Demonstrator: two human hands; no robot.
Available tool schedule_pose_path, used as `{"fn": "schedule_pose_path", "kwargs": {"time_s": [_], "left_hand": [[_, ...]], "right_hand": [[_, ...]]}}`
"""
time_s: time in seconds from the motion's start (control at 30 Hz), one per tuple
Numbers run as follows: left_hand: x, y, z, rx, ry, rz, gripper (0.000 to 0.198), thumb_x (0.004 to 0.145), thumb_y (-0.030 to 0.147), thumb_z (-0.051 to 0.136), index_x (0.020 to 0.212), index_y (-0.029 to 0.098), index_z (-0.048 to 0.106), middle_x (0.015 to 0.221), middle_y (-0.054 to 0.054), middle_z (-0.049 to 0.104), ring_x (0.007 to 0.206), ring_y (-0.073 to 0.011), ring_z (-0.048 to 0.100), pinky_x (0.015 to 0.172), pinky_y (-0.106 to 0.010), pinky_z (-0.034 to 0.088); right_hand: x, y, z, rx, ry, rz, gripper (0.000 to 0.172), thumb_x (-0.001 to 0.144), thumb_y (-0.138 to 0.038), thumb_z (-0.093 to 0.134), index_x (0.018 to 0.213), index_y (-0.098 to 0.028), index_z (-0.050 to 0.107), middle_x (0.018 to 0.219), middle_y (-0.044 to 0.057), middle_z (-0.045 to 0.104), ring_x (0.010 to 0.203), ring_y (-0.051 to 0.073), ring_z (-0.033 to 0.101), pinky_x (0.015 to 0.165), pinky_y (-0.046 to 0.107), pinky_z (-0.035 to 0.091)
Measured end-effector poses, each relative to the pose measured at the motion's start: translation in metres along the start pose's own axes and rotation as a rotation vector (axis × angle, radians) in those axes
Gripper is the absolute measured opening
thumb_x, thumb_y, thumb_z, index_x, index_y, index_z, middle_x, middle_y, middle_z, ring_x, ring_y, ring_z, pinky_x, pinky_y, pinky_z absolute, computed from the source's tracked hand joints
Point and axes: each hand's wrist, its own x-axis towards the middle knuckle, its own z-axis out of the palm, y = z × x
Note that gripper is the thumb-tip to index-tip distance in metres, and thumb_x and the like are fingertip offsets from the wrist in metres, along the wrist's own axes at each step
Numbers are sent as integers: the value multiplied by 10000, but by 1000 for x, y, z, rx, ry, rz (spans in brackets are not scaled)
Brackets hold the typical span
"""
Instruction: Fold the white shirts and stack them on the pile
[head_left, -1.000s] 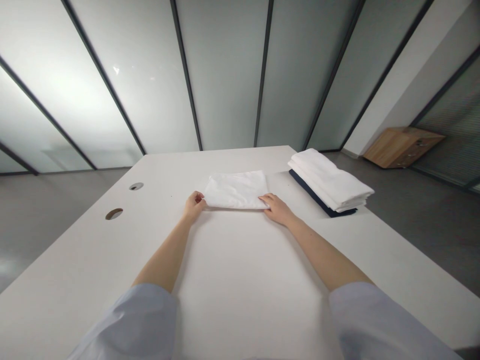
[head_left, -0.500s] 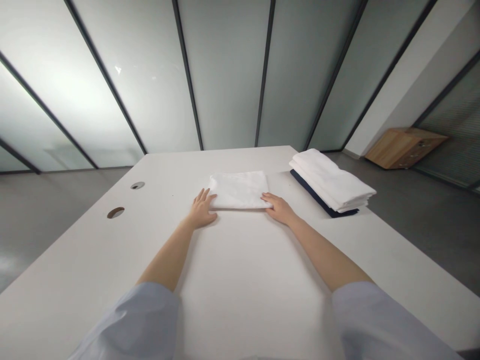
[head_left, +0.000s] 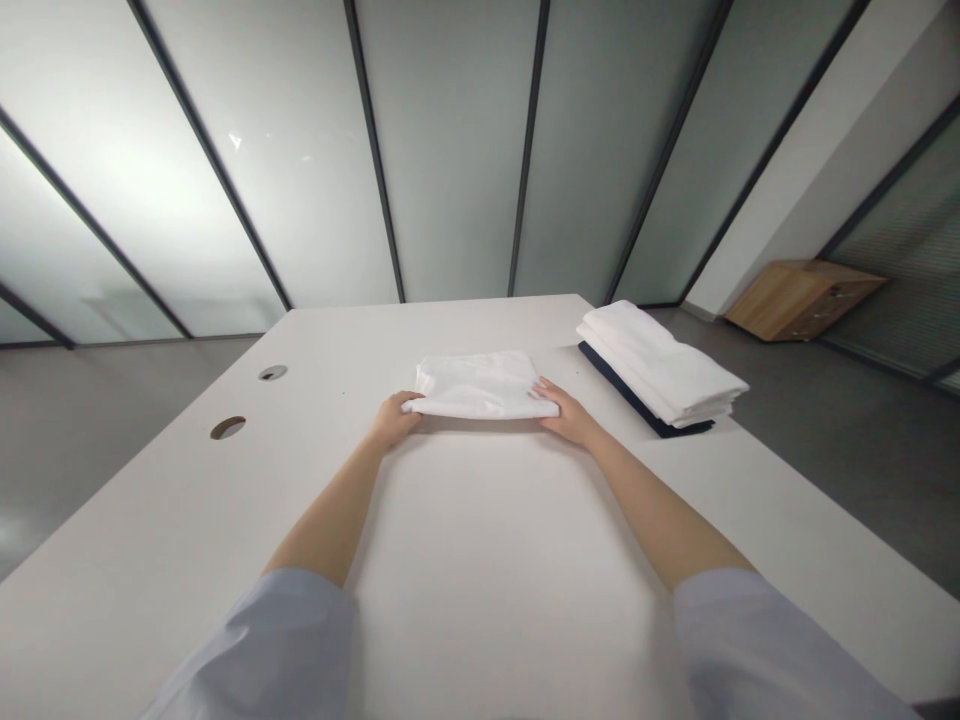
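A folded white cloth [head_left: 480,386] lies near the middle of the white table [head_left: 495,560], its near edge raised a little off the surface. My left hand [head_left: 396,420] is closed on the near left corner, with the thumb hidden from view. At the near right corner, my right hand [head_left: 568,414] grips the cloth with fingers on top and thumb below. Between the two hands the near edge is stretched almost straight, and the far part of the cloth rests on the table.
To the right, a stack of folded white cloths [head_left: 660,360] sits on a dark blue folded cloth [head_left: 626,390]. Two round holes pierce the table at left, one open hole [head_left: 228,428] and one with a cover [head_left: 273,373]. A wooden cabinet [head_left: 799,298] stands beyond.
Both hands have closed on the near corners and lifted the near edge slightly. The left fingers, spread flat before, are now curled round the cloth. The right hand has shifted slightly right.
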Motion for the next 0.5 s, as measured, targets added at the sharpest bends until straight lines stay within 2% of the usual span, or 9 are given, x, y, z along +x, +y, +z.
{"fn": "schedule_pose_path", "kwargs": {"time_s": [0.07,0.17,0.2,0.27,0.33,0.37,0.43,0.5], "left_hand": [[-1,-4,1,-36,0,66,472,667,322,604,1112,181,681,1211,-81,642,1116,-277,584,992,-392,440],[-2,-3,1,-46,30,115,573,593,409,722,1123,196,677,1319,-100,573,1245,-319,485,1058,-426,377],[-3,-1,2,-71,42,93,580,603,447,722,1125,196,675,1305,-100,585,1248,-325,480,1051,-428,384],[-4,4,2,-155,46,-36,562,678,537,653,1097,163,681,1167,-107,663,1162,-329,549,974,-430,450],[-5,6,4,-242,43,-185,612,740,607,565,1086,114,673,1024,-117,705,1041,-327,617,880,-429,502],[-6,7,5,-272,41,-207,650,744,622,557,1119,101,655,1026,-121,704,1026,-325,625,868,-427,508],[-6,5,7,-272,36,-105,723,696,596,636,1236,116,595,1190,-128,653,1138,-323,573,947,-419,473],[-6,1,10,-194,12,70,748,654,513,704,1300,166,558,1362,-100,547,1310,-306,428,1073,-404,373]], "right_hand": [[-1,2,3,-14,-34,-4,501,664,-241,716,1162,-247,660,1430,62,477,1348,277,388,1120,456,301],[0,-2,6,18,-26,28,371,702,-257,683,1072,-236,698,1381,59,531,1345,263,393,1122,433,300],[0,-5,6,46,-9,55,349,717,-272,668,1061,-224,700,1350,64,561,1324,261,424,1111,422,316],[1,-13,5,112,18,149,334,758,-334,632,1053,-194,697,1234,76,644,1217,268,533,1052,415,385],[1,-19,3,173,30,259,364,792,-408,590,1039,-162,695,1086,78,707,1066,278,622,958,416,459],[1,-22,2,195,30,293,383,802,-433,574,1030,-150,695,1036,78,720,1012,280,641,921,414,479],[0,-24,1,218,20,307,396,810,-447,564,1027,-141,692,1008,80,724,977,280,651,899,413,489],[-1,-22,-1,211,-9,257,373,803,-415,588,1058,-161,685,1057,77,713,1014,269,641,930,413,476]]}}
